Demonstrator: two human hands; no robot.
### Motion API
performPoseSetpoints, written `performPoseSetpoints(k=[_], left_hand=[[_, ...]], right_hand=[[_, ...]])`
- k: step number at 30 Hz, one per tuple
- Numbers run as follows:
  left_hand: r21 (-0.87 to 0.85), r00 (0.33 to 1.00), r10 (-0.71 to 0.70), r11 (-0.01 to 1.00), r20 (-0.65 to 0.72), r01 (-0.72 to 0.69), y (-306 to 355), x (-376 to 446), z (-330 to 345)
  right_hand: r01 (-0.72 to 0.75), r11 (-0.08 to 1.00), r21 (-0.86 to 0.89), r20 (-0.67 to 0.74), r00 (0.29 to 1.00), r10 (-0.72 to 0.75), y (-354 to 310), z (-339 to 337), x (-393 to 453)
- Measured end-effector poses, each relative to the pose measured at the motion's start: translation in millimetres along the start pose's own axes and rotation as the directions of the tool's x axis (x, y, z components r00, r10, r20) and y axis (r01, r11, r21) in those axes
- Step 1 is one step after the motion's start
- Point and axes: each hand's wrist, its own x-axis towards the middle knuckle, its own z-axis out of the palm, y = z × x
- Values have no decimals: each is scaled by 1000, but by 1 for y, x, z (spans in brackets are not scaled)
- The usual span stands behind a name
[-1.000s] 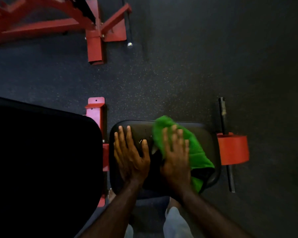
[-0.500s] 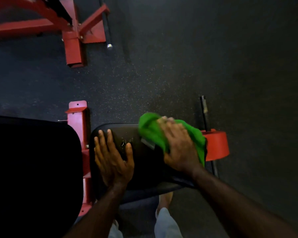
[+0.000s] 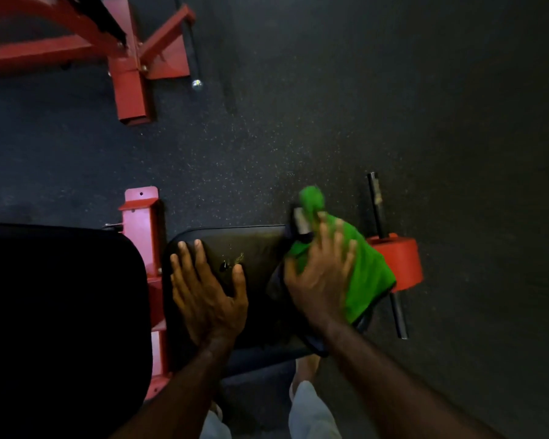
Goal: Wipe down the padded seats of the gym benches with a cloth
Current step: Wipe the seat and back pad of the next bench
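Observation:
A small black padded seat [image 3: 257,248] lies in the lower middle of the head view. My left hand [image 3: 206,289] rests flat on its left half, fingers straight and spread. A green cloth [image 3: 368,274] covers the seat's right end, one corner bunched up past the far edge. My right hand [image 3: 320,277] presses flat on the cloth with fingers spread and is blurred by motion. A larger black back pad [image 3: 61,312] fills the lower left.
Red bench frame posts [image 3: 141,217] stand between the two pads. A red roller [image 3: 400,264] on a black bar [image 3: 376,201] sits just right of the seat. Another red machine base [image 3: 130,77] is at the top left on the dark speckled rubber floor [image 3: 298,137].
My right hand has slid the green cloth from the seat's middle to its right end. The left hand stays flat on the seat.

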Motion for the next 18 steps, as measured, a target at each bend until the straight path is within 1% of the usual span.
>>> performPoseSetpoints(k=[1,2,3,4,5,6,7,8,9,10,11,12,13,14,15,16,17,18], left_hand=[[-1,1000,-1,1000,-1,1,0,0,0],[2,1000,-1,1000,-3,1,-1,0,0],[10,1000,-1,1000,-5,1,0,0,1],[19,1000,-2,1000,-11,2,0,-1,1],[23,1000,-2,1000,-14,2,0,0,1],[25,1000,-3,1000,-12,3,1,0,1],[23,1000,-5,1000,-6,6,1,-1,1],[18,1000,-5,1000,-4,5,1,-1,1],[14,1000,1,1000,-4,-1,0,-1,0],[15,1000,7,1000,-3,-7,-1,-1,0],[24,1000,16,1000,2,-16,-1,0,0],[40,1000,25,999,13,-26,-2,-2,-1],[57,1000,25,998,16,-26,-2,-2,-2],[61,1000,17,998,13,-18,-2,-3,-2],[56,1000,6,998,8,-6,-1,-2,-2],[46,1000,-3,999,6,3,0,-1,-2],[40,1000,-7,999,11,7,0,-1,-2],[31,1000,-6,1000,15,6,0,-1,-2]], right_hand=[[221,975,-17,83,972,-219,4,2,-7],[424,906,-25,174,894,-413,13,-2,-7],[538,843,-27,235,823,-517,25,-8,1],[556,831,-30,252,808,-532,34,-11,8],[475,879,-42,209,865,-457,38,-10,15],[298,953,-47,124,949,-291,35,-10,18],[87,995,-49,38,996,-85,23,-7,17],[-74,996,-40,-12,997,73,7,-3,14],[-140,990,-9,-26,990,139,-10,0,9],[-78,997,10,8,997,78,-21,4,2],[106,994,6,69,992,-106,-24,8,-5],[335,942,9,152,931,-332,-17,8,-10],[516,856,28,213,834,-509,-4,3,-5],[593,804,39,244,775,-583,11,-2,4],[573,819,28,228,794,-564,22,-4,14],[452,892,5,152,881,-447,29,-5,21],[243,970,-11,50,969,-242,27,-4,25],[17,1000,-19,-44,999,-17,19,-2,23]])
